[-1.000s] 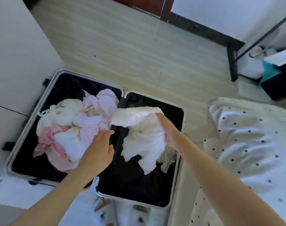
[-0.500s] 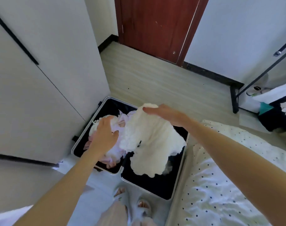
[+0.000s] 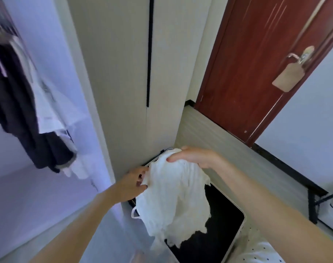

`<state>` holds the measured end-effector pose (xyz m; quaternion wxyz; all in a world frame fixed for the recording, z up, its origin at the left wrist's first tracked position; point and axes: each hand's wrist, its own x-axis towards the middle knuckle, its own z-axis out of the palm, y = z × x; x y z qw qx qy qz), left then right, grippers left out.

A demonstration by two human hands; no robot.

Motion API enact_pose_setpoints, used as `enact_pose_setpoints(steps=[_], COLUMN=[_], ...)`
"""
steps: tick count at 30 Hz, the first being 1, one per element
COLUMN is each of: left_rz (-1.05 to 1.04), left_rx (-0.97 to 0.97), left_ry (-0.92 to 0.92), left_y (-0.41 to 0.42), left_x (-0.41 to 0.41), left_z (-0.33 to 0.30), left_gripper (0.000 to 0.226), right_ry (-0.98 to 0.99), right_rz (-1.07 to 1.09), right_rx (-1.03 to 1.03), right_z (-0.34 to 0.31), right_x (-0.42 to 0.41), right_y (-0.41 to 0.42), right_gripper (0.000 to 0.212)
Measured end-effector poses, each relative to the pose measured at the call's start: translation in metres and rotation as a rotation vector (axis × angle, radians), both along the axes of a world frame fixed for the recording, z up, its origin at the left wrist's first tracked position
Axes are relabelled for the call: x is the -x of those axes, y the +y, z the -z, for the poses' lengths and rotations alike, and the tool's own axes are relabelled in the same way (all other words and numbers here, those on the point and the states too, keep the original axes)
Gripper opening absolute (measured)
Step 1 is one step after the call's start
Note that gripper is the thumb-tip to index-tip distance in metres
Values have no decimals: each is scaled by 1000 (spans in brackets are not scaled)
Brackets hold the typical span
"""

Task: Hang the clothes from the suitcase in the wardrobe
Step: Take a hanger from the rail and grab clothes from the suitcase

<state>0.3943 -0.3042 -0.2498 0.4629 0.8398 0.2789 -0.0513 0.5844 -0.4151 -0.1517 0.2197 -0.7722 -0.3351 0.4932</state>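
Hidden: white garment (image 3: 173, 194) covers most of the open suitcase (image 3: 228, 221); wardrobe (image 3: 48, 73) clothes blurred.
Right hand (image 3: 196, 156): my fingers grip its top, raised.
Left hand (image 3: 131, 182): fingers pinch its left edge.

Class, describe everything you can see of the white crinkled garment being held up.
The white crinkled garment looks like thin, textured cotton, bunched and hanging limp with ragged-looking lower edges and a narrow strap loop at its lower left. The right hand grips its top; the left hand pinches its left edge. It hangs above the open black-lined suitcase.
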Motion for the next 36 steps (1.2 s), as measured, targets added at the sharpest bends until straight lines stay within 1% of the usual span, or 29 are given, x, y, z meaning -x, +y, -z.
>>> enact_pose_setpoints(steps=[2,3,4,5,6,7,9,11,13,15,16,18,20,23,24,25,27,29,31,36], left_rz=[-39,-61,-94,-133,-176,-194,-279,-381,-484,-592,-657,-738,-804,-877,-895,-916,-955,-990,-1038,-1188], left_rx=[-17,-36,-45,-63,-76,-78,-110,-115,-86,-66,-67,-66,-84,-109,-110,-121,-142,-135,-140,-109], left_ry=[-22,-34,-38,-45,-30,-30,-29,-52,-96,-130,-141,-172,-203,-199,-202,-209,-186,-160,-154,-148], left_y=[16,20,24,29,37,42,58,69,80,90,96,102,110,130,137,146,165,187,214,266], left_x=[45,70,91,114,142,153,202,244,281,314,336,356,380,406,411,415,422,427,431,434], left_z=[-3,-5,-9,-12,-16,-15,-17,-24,-29,-31,-36,-42,-50,-62,-64,-66,-67,-69,-70,-75], left_gripper=[41,36,33,33,34,34,36,37,34,30,32,41,46,60,62,60,55,56,57,54], right_ry=[-39,-82,-124,-176,-214,-246,-278,-334,-401,-415,-402,-387,-359,-280,-268,-251,-189,-150,-140,-38], right_rz=[-83,-107,-157,-213,-273,-308,-415,-467,-513,-574,-605,-594,-590,-577,-566,-562,-563,-569,-599,-645], right_rx=[-26,-23,-38,-48,-64,-82,-140,-214,-301,-401,-449,-479,-527,-638,-672,-706,-780,-813,-829,-835], right_z=[-9,-12,-15,-20,-23,-27,-35,-38,-47,-54,-57,-62,-65,-71,-72,-77,-79,-80,-82,-84], right_x=[42,63,80,102,126,138,187,226,259,286,304,320,337,360,364,371,381,388,395,406], right_y=[20,27,35,43,55,59,81,106,124,142,159,177,201,241,253,264,289,317,347,413], right_gripper=[58,64,55,41,36,38,46,43,49,49,47,42,41,27,33,40,48,54,45,12])
